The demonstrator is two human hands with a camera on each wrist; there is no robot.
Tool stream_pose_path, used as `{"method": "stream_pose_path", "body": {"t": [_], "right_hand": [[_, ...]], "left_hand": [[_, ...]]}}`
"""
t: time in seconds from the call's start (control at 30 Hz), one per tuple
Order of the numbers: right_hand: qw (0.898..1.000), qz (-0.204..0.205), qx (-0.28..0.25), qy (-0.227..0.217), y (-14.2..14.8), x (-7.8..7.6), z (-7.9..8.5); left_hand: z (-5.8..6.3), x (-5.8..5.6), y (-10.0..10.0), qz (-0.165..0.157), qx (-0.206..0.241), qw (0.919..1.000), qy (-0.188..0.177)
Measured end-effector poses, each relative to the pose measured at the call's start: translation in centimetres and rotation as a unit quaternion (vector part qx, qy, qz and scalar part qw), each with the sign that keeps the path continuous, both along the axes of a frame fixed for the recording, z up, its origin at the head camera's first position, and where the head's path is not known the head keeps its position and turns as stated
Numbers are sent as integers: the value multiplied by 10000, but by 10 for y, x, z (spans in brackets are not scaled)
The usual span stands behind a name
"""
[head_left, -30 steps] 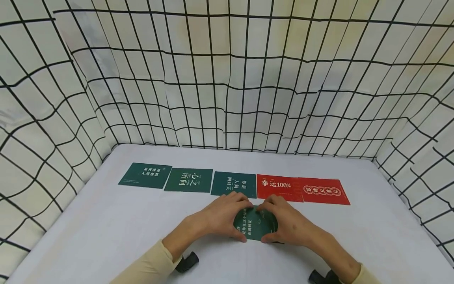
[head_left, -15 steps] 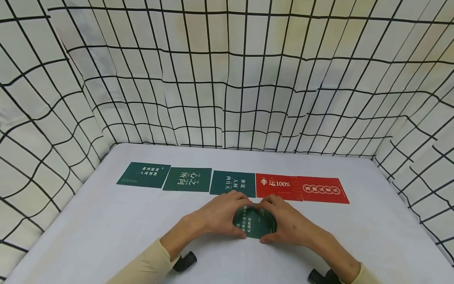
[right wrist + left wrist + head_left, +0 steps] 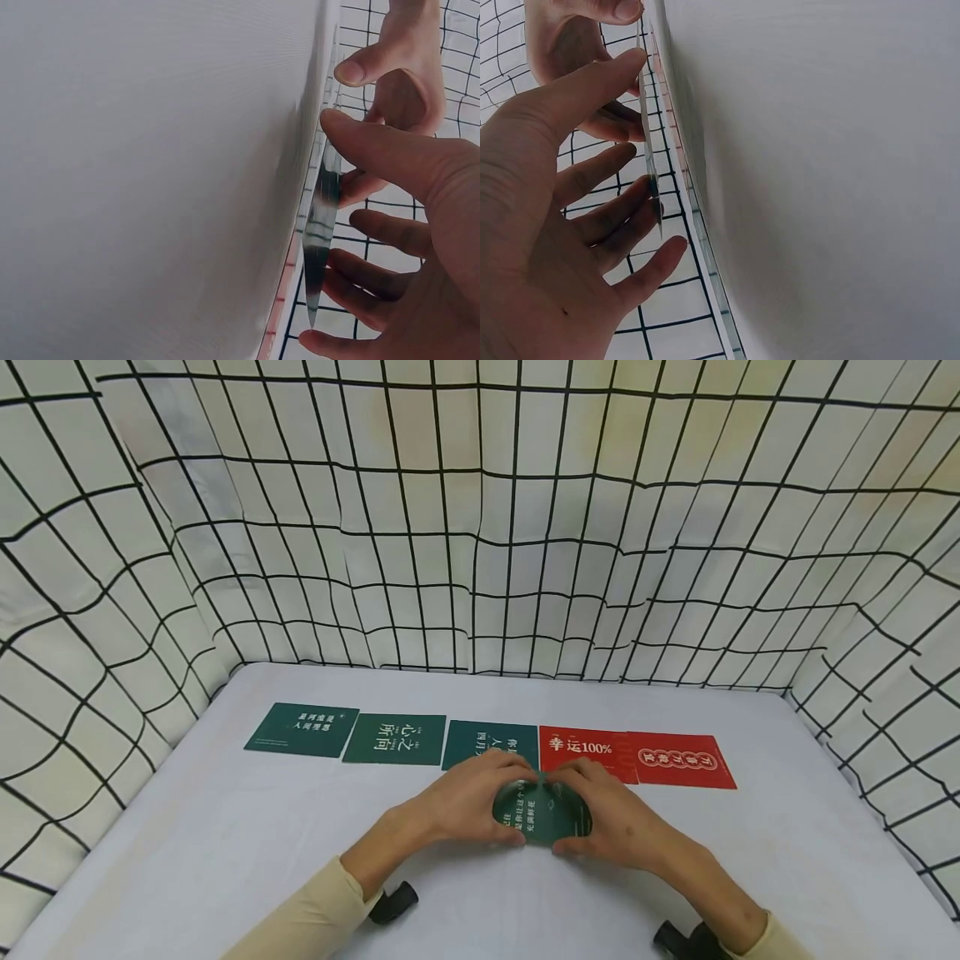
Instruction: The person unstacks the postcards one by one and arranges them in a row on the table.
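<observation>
A green card (image 3: 543, 817) with white printed characters is held between both hands at the middle of the table. My left hand (image 3: 474, 797) grips its left side, thumb on the near edge and fingers at the far edge. My right hand (image 3: 617, 817) grips the right side the same way. In the left wrist view the card (image 3: 648, 142) appears edge-on, clear of the white surface. The right wrist view also shows the card (image 3: 321, 217) nearly edge-on. Behind the hands lies another green card (image 3: 480, 745), its lower part hidden by the left hand.
Two more green cards (image 3: 302, 730) lie to the left in the same row. Two red cards (image 3: 588, 752) continue it to the right. White cloth covers the table (image 3: 187, 843). A black grid net (image 3: 480, 539) before white cloth encloses the back and sides.
Both hands have moved slightly up and forward in the head view with the card between them. More of the green card behind is now covered by the left hand.
</observation>
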State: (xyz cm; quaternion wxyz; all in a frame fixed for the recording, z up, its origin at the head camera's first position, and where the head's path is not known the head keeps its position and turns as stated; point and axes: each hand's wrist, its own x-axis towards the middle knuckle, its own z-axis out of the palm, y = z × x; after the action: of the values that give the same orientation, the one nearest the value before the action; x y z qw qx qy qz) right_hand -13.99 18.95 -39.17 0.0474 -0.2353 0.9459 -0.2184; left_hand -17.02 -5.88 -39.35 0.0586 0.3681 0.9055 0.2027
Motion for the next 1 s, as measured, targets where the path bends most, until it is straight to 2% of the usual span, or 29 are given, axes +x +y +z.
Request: {"method": "stream_pose_path", "body": {"t": [0.33,0.57,0.83,1.0], "right_hand": [[9993,-157,-197,280,10,-3,2],[9966,-350,-569,483,18,-7,5],[9890,-1090,-952,302,24,-10,9],[9740,-1583,-1619,-81,28,-11,13]], "left_hand": [[4,-6,4,121,142,9996,194],[9,-8,8,281,452,9986,39],[10,-9,10,473,554,9973,1],[11,-10,13,509,640,9966,55]]}}
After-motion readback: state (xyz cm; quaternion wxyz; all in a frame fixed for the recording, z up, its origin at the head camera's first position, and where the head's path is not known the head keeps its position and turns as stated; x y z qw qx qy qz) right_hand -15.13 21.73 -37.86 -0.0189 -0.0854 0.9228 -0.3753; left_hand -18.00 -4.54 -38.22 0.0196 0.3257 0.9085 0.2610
